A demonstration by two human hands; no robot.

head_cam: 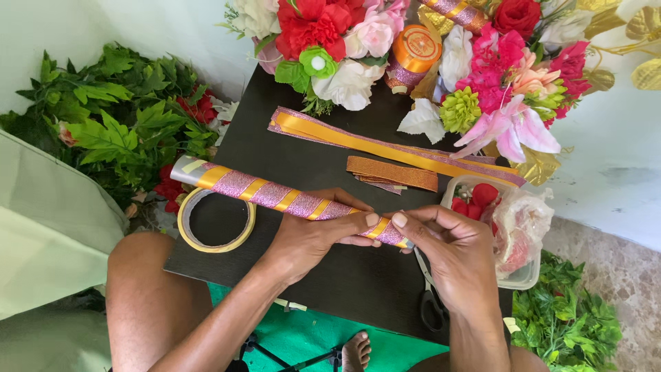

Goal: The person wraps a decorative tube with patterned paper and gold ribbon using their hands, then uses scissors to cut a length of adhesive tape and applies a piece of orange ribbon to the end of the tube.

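A clear plastic tub of red petals sits at the dark table's right edge.

Both forearms reach in from the near edge; left hand and right hand meet, fingertips pinched (thumbs touching).

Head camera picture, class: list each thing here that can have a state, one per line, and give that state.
Wrapped tube: lying across the table, ribbon wound almost to its right end.
Left hand: gripping the tube.
Right hand: pinching the tube's right end.
Tape roll: flat under the tube.
Ribbon strip: unrolled, lying loose.
Ribbon spool: still wound.
Plastic tub: open.
Scissors: lying unused.
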